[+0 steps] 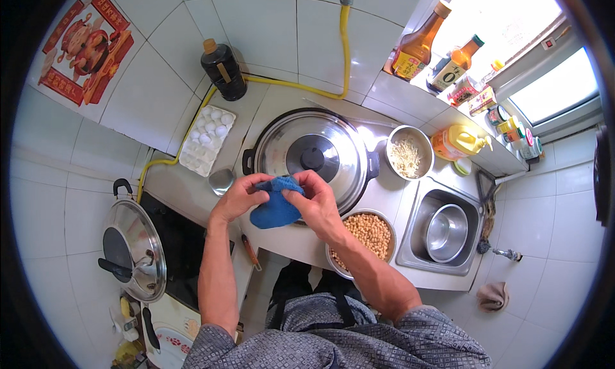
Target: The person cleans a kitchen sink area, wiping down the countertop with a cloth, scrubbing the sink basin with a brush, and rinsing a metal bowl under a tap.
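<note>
Between both hands I hold a small blue cloth [276, 208], bunched at its upper edge, above the near rim of a large lidded pan [312, 143]. My left hand [242, 196] pinches the cloth's left side between thumb and fingers. On the right side, my right hand [314, 196] grips its upper edge. Under my right forearm stands a metal bowl of soaked-looking beans or chickpeas [372, 232], partly hidden. A metal bowl of bean sprouts [406, 155] is right of the pan. A clear glass bowl [221, 181] is just left of my left hand.
An egg tray [206, 138] and a dark bottle [224, 71] stand at the back left. A lidded wok [134, 249] is on the black cooktop [178, 239]. The sink [413, 244] holds a metal basin [447, 232]. A knife or peeler [250, 251] lies near the counter edge. Sauce bottles [418, 44] line the sill.
</note>
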Motion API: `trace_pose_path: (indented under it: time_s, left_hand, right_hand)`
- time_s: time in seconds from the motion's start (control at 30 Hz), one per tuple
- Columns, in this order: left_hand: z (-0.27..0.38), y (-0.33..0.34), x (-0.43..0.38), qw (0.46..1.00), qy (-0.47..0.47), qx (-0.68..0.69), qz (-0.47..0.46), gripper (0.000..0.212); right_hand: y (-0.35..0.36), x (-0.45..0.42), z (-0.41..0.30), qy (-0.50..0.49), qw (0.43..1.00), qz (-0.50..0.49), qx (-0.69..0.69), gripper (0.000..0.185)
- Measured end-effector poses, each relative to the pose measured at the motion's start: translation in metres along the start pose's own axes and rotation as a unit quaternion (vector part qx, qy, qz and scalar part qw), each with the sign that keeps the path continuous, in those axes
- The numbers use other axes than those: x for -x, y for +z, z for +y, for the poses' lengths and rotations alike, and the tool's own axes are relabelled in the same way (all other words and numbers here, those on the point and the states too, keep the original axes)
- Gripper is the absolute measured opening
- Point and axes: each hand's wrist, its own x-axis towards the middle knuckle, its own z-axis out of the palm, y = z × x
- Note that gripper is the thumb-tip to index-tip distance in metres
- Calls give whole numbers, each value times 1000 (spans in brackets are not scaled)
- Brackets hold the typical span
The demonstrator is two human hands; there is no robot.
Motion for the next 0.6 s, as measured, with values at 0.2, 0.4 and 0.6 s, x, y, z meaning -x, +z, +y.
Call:
trace_pose_path:
  time_s: [0.2,0.4,0.6]
  left_hand:
    - [13,2,0,999,3,5,51,16]
    - [22,4,-8,995,52,10,80,14]
    - [59,15,-16,991,82,-35,102,15]
  right_hand:
    - [-23,-5,-10,22,993,14,113,23]
    - [-46,-5,-18,40,997,13,68,21]
    - [-56,-4,-36,32,995,16,92,20]
